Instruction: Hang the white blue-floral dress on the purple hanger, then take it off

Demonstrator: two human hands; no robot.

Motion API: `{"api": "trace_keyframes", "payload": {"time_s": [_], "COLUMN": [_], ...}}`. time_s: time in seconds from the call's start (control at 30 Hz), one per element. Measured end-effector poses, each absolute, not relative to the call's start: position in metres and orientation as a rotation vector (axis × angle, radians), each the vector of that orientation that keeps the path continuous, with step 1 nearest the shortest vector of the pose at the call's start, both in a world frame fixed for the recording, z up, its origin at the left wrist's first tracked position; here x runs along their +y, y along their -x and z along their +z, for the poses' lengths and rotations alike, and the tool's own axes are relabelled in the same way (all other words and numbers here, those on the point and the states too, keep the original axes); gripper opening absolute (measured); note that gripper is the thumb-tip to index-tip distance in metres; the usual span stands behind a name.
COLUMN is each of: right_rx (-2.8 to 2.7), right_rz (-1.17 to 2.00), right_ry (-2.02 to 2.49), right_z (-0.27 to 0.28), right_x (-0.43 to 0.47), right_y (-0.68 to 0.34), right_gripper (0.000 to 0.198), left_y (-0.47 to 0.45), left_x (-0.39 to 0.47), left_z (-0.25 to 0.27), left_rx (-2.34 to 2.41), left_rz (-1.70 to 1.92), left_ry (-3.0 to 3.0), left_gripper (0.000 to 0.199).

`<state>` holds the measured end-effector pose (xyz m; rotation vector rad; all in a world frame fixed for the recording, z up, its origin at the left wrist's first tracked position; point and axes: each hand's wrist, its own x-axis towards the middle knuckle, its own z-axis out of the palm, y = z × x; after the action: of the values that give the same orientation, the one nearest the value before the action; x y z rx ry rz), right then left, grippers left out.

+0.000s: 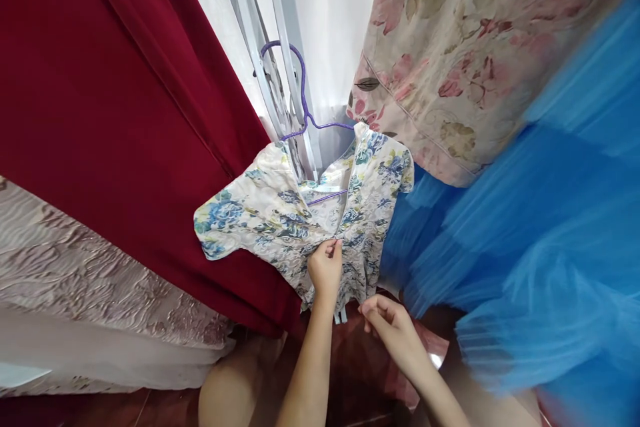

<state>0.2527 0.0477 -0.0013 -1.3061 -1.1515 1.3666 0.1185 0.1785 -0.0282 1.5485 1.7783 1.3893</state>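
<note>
A short-sleeved white blouse point(280, 203) with blue and green flowers hangs by its shoulders on a purple clothes hanger point(306, 103). My left hand point(326, 263) pinches the blouse front at the bottom of its V neckline, thumb and fingers closed on the fabric. Close to the lower right hem is my right hand point(387, 317), its fingers curled and the thumb against the index finger. Whether anything lies between those fingertips is too small to make out.
Dark red cloth point(125, 113) hangs to the left, above textured pale fabric point(150, 287). Pink-flowered fabric point(450, 60) and blue tulle point(540, 213) hang on the right. Grey metal bars point(250, 33) stand behind the hanger. Below is a red tiled floor point(357, 373), between my knees.
</note>
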Motion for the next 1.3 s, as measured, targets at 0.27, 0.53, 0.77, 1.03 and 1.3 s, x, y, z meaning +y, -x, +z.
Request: {"api": "trace_keyframes", "payload": {"time_s": [0.27, 0.53, 0.77, 1.03, 1.3], "right_rx": [-1.277, -1.273, -1.319, -1.236, -1.131], "right_rz": [0.884, 0.798, 0.939, 1.178, 1.266], "right_ry": [1.474, 1.435, 1.294, 1.204, 1.105], "right_z": [-0.020, -0.027, -0.019, 0.000, 0.079], "right_x": [0.161, 0.188, 0.165, 0.083, 0.103], "right_y": [-0.218, -0.203, -0.206, -0.209, -0.208], "right_gripper": [0.029, 0.033, 0.034, 0.032, 0.031], "left_y": [-0.091, -0.064, -0.066, -0.096, -0.095], "left_x": [0.142, 0.137, 0.125, 0.095, 0.074], "left_z": [-0.049, -0.047, -0.048, -0.042, -0.017], "left_rx": [1.705, 1.610, 1.578, 1.480, 1.496], "left_rz": [1.487, 1.478, 1.480, 1.539, 1.535], "left_ry": [-1.433, -1.483, -1.546, -1.692, -1.729], "left_gripper": [0.028, 0.030, 0.029, 0.009, 0.015]}}
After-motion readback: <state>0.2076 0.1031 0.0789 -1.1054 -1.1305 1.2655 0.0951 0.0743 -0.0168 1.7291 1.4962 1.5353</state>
